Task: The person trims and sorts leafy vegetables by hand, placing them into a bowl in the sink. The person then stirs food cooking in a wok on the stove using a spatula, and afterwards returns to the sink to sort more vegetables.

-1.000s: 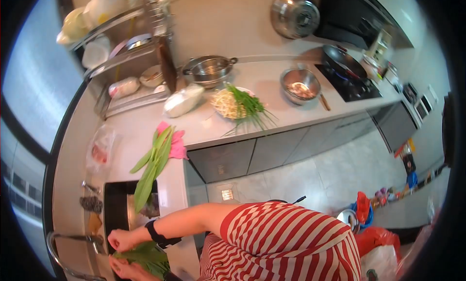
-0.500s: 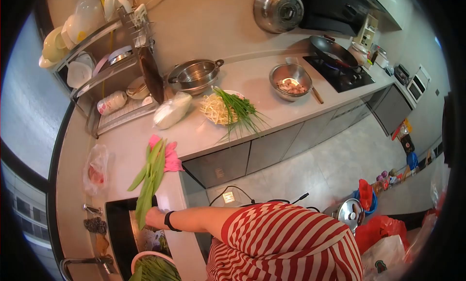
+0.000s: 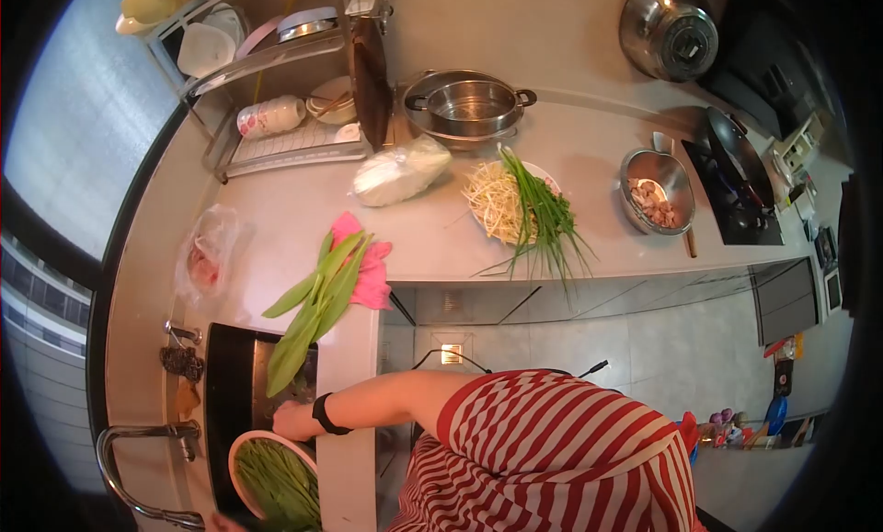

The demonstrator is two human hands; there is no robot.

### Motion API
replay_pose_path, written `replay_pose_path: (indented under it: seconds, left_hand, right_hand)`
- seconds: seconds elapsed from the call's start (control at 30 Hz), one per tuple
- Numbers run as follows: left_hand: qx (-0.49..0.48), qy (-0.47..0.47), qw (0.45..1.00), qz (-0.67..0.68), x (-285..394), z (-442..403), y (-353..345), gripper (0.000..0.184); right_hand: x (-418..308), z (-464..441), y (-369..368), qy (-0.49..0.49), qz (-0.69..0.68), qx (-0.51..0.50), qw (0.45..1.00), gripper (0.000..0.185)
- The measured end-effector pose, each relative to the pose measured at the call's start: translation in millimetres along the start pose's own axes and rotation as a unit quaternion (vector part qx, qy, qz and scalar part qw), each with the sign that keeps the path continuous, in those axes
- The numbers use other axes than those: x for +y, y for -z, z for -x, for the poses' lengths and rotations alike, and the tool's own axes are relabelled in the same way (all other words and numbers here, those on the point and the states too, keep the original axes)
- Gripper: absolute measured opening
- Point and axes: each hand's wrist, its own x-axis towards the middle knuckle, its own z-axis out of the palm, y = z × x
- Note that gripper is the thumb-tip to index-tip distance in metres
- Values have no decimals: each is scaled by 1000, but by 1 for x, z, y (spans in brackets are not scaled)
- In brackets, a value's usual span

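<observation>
My right hand (image 3: pixel 293 422), with a black band at the wrist, is over the sink (image 3: pixel 233 371). Its fingers are curled at the upper rim of a pale pink-white basin (image 3: pixel 241 477). Long green leafy vegetables (image 3: pixel 280 481) fill this basin. Only a blurred bit of my left hand (image 3: pixel 223 523) shows at the bottom edge, near the basin's lower left side; its fingers are hidden. Several loose long green leaves (image 3: pixel 317 297) lie across the counter edge, over a pink cloth (image 3: pixel 372 276), with their tips hanging above the sink.
A curved faucet (image 3: pixel 138 431) stands left of the basin. Along the counter are a plastic bag (image 3: pixel 208 256), a wrapped white bundle (image 3: pixel 402 171), bean sprouts (image 3: pixel 495 201) with green chives (image 3: pixel 544 215), a steel pot (image 3: pixel 469 109) and a bowl of meat (image 3: pixel 655 201). A dish rack (image 3: pixel 294 155) stands behind.
My right hand has moved from beside the loose leaves down to the basin rim. More of the basin shows, and part of my left hand has appeared. The view has shifted.
</observation>
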Motion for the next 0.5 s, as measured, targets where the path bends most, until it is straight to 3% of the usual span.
replay_pose_path:
  seconds: [0.07,0.1,0.2,0.23,0.27,0.37,0.43,0.5]
  left_hand:
    - [-311,89,946,14,21,6,-26,33]
    - [-386,82,916,69,29,4,-27,46]
    - [-366,56,928,35,118,-8,-2,51]
    - [-378,21,916,132,115,-11,-9,50]
    - [-307,-104,918,226,120,-7,-14,43]
    - [-333,-100,881,321,128,23,-34,29]
    - [-366,-60,857,358,171,65,-3,28]
    - [-398,-38,831,387,205,83,13,27]
  right_hand:
    - [6,15,9,26,-67,177,982,8]
    - [13,27,15,26,-68,219,973,8]
    - [14,115,71,-16,-109,320,941,6]
    - [17,155,82,-27,-135,356,924,8]
    - [19,198,92,-37,-155,389,908,11]
    - [23,340,97,-191,-98,399,891,24]
    - [7,441,93,-267,-113,482,827,26]
    - [-6,544,82,-386,-57,486,782,22]
